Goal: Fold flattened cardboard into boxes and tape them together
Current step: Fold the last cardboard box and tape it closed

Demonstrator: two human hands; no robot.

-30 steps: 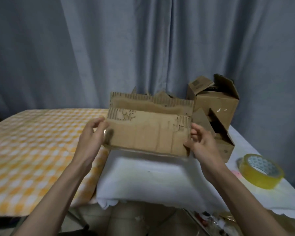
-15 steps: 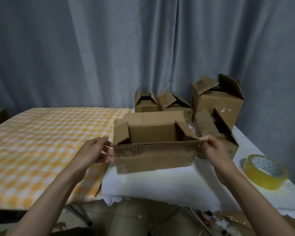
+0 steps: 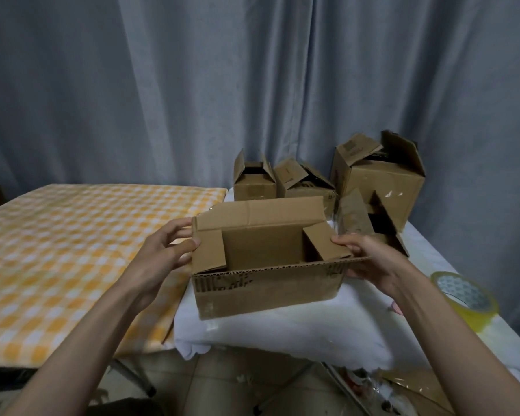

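An open brown cardboard box [image 3: 267, 291] rests on the white cloth-covered table [image 3: 297, 331], its top flaps up and its two end flaps leaning inward. My left hand [image 3: 165, 253] grips the box's left end, thumb on the left flap and fingers behind the corner. My right hand [image 3: 370, 258] holds the right end, thumb on the right flap near the front rim. A roll of yellow-tinted clear tape [image 3: 463, 298] lies on the white table to the right.
Several assembled cardboard boxes [image 3: 379, 181] with open flaps stand behind, against a grey curtain. A table with an orange and white checked cloth [image 3: 57, 250] adjoins on the left. Below the table edge lie floor tiles and cardboard scraps [image 3: 415, 388].
The box went from being held up with its bottom facing me to resting upright on the white cloth with its opening up. Both hands have shifted to its ends.
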